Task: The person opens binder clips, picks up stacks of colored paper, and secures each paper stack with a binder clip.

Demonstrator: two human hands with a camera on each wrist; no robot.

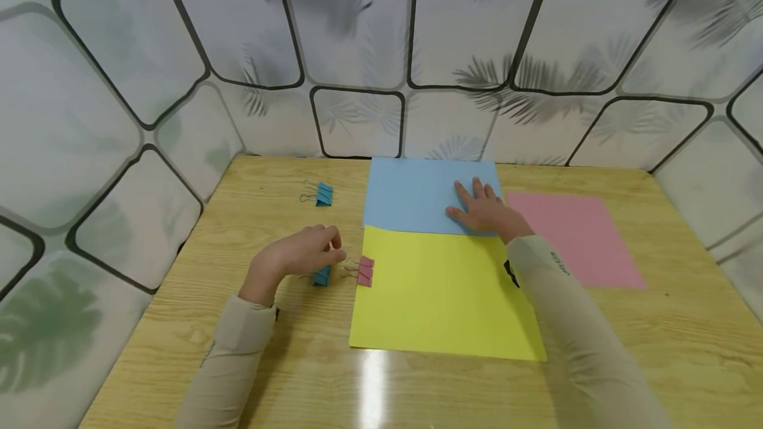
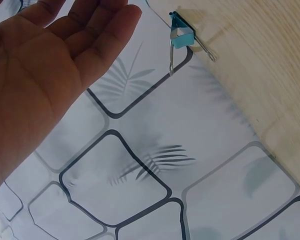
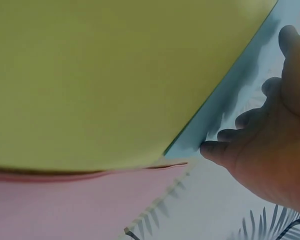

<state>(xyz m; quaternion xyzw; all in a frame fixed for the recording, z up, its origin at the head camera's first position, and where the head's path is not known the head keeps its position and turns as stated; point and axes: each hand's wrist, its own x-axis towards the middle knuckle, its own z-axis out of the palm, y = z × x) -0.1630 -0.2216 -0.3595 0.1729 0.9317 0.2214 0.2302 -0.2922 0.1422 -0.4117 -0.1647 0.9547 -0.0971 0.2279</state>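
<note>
Currently | left hand (image 1: 298, 251) relaxed beside pink clip (image 1: 366, 271) | right hand (image 1: 485, 212) splayed, seemingly touching blue sheet (image 1: 411, 194)

A blue sheet (image 1: 411, 194) lay far; a yellow sheet (image 1: 444, 296), near, bore a pink clip (image 1: 365, 273) at left, a teal clip (image 1: 322, 277) beside it.

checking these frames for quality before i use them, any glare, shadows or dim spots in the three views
Head view: a bright glare streak on the table, by the near edge of the yellow sheet; left wrist view: the left hand looks shaded; right wrist view: the right hand is dim, with dark shadow on the blue sheet.
</note>
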